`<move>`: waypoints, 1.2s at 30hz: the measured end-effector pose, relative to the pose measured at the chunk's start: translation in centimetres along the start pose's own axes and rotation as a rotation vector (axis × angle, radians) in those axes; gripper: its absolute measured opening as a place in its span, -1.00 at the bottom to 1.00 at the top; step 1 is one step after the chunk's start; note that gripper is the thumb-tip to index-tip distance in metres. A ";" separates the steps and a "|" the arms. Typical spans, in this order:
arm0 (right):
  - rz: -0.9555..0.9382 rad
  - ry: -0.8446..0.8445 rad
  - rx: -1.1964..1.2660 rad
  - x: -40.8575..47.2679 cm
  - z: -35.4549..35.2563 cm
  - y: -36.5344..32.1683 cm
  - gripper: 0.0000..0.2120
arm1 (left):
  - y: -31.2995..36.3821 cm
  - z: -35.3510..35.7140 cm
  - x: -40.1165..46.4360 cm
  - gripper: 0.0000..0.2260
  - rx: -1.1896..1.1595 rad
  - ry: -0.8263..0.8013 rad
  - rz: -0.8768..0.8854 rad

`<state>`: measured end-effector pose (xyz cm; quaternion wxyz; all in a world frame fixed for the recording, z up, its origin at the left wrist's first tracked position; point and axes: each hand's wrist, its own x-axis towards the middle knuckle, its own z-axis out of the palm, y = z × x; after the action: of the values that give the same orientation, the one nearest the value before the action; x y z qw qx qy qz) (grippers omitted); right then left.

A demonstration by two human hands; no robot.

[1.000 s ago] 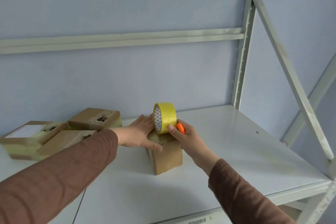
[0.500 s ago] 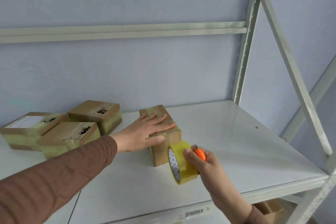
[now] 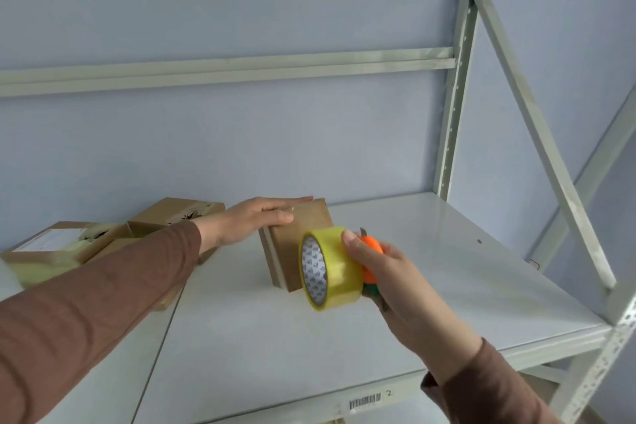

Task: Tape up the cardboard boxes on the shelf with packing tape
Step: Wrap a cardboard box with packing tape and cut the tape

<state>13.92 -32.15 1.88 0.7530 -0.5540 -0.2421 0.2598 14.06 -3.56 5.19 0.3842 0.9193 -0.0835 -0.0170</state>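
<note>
Small brown cardboard box, plain-sided, stood at centre frame on the grey metal shelf, with the left hand laid flat, fingers straight, on its top. Yellow packing tape roll, patterned core, was just in front of the box's near face, gripped by the right hand together with an orange cutter. Three further taped cardboard boxes lay at left of frame.

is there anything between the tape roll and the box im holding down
Nothing visible. The tape roll in the right hand sits right in front of the box; the left hand lies flat on top, clear of that face.
</note>
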 end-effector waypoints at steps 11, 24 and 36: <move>-0.254 -0.080 -0.163 4.6 1.3 -1.2 -0.88 | -1.2 -1.4 0.8 -0.60 0.199 0.323 0.030; -0.245 0.132 -0.076 10.3 3.3 -2.2 -0.77 | -0.8 -3.6 0.9 0.01 0.606 -0.060 -0.085; -0.310 0.098 -0.192 8.4 3.5 0.2 -0.74 | -4.5 -2.9 0.9 -0.40 0.389 0.176 0.068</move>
<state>17.91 -24.02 3.25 0.7384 -0.5915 -0.3112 0.0892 15.89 1.46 4.08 0.2060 0.9707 -0.0820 0.0928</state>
